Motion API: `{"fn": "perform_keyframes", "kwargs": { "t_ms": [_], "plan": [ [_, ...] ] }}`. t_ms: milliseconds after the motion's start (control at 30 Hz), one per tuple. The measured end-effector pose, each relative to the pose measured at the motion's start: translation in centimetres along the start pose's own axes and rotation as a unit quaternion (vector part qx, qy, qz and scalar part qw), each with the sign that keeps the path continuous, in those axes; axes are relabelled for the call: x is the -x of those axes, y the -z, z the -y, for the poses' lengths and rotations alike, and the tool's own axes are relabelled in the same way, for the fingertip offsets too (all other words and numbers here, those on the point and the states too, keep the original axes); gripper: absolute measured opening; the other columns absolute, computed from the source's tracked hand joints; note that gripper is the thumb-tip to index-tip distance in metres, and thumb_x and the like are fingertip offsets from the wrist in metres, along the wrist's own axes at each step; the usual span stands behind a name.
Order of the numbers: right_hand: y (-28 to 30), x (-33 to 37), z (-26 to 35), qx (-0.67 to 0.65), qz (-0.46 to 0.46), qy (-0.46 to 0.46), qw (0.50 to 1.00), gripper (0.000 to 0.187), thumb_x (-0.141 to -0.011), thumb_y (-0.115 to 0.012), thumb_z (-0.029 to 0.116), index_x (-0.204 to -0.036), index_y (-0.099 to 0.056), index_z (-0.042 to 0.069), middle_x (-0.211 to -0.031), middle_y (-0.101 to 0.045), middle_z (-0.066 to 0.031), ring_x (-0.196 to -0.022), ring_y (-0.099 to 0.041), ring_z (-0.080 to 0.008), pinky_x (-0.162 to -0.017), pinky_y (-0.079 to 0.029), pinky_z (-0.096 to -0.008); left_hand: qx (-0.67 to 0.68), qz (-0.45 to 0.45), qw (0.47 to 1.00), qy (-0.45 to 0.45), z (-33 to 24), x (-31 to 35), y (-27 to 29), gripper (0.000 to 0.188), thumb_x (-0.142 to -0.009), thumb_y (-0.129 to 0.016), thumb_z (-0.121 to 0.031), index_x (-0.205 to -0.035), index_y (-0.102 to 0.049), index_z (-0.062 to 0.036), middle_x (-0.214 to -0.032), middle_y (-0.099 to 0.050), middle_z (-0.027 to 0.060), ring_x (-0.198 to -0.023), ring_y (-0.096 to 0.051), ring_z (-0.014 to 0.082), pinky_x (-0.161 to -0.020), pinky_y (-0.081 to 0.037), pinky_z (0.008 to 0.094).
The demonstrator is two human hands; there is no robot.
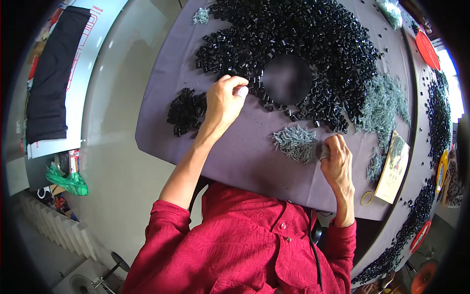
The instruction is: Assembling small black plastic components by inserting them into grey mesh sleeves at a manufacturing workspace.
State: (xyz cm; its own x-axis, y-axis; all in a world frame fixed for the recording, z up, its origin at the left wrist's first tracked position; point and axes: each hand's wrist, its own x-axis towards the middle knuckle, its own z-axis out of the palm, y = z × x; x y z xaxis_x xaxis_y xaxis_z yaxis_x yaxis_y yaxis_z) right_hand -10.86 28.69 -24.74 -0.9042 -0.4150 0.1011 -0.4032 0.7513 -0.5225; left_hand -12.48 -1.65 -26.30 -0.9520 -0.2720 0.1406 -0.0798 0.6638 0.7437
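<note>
My left hand (223, 105) is closed in a pinch at the near left edge of a large heap of small black plastic pieces (313, 34). A white wrap covers one of its fingertips; whatever the fingers hold is hidden. My right hand (338, 161) is also closed, fingertips bent down to the table just right of a small pile of grey screw-like pieces (295, 143). Something greyish wraps one of its digits, and what it grips cannot be made out. Left of my left forearm lies a smaller pile of black pieces (186, 111).
A bigger grey pile (384, 103) spreads at the right, beside a yellowish printed card (393, 169) and a yellow ring (366, 198). A little grey cluster (201, 16) lies far left. Another table with black pieces (438, 117) and a red basket (428, 50) adjoins. A blurred dark disc hides part of the heap.
</note>
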Motion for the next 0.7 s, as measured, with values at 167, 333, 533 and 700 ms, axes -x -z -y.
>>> {"fn": "perform_keyframes", "kwargs": {
  "t_ms": [167,333,533,700],
  "plan": [
    [-0.1,0.1,0.1,-0.045,-0.005,-0.002,0.999,0.036,-0.056,-0.049,-0.009,-0.090,-0.053,0.002,-0.087,-0.052,-0.0148,-0.081,-0.055,-0.0375,-0.070,-0.046,-0.0430,-0.036,-0.015,0.999,0.004,-0.9,-2.7,-0.8,0.014,-0.079,-0.066,-0.004,-0.092,-0.069,-0.0050,-0.084,-0.063,0.0082,-0.067,-0.062,0.0159,-0.062,-0.050,0.0271],
    [0.2,0.1,0.2,-0.062,-0.013,0.014,0.998,0.035,-0.058,-0.050,-0.009,-0.090,-0.059,0.002,-0.086,-0.054,-0.0137,-0.078,-0.056,-0.0353,-0.070,-0.048,-0.0399,-0.104,-0.025,0.991,-0.074,-1.2,-4.2,-2.6,0.012,-0.076,-0.067,-0.008,-0.087,-0.070,-0.0088,-0.083,-0.064,0.0094,-0.070,-0.064,0.0237,-0.064,-0.050,0.0333],
    [0.0,0.1,-0.2,-0.072,-0.024,0.000,0.997,0.032,-0.059,-0.050,-0.008,-0.090,-0.058,0.001,-0.081,-0.054,-0.0150,-0.077,-0.056,-0.0359,-0.070,-0.047,-0.0398,-0.167,-0.020,0.978,-0.127,-1.9,-5.3,-4.6,0.008,-0.073,-0.069,-0.013,-0.080,-0.070,-0.0101,-0.080,-0.061,0.0087,-0.077,-0.063,0.0272,-0.067,-0.051,0.0377],
    [0.1,0.0,-0.6,-0.111,-0.049,-0.024,0.992,0.032,-0.062,-0.049,-0.008,-0.092,-0.057,0.001,-0.085,-0.057,-0.0172,-0.079,-0.057,-0.0379,-0.071,-0.047,-0.0406,-0.214,0.002,0.969,-0.126,-2.4,-5.3,-4.4,0.008,-0.075,-0.067,-0.009,-0.082,-0.064,-0.0094,-0.083,-0.058,0.0090,-0.082,-0.060,0.0295,-0.070,-0.049,0.0417]
  ]
}}
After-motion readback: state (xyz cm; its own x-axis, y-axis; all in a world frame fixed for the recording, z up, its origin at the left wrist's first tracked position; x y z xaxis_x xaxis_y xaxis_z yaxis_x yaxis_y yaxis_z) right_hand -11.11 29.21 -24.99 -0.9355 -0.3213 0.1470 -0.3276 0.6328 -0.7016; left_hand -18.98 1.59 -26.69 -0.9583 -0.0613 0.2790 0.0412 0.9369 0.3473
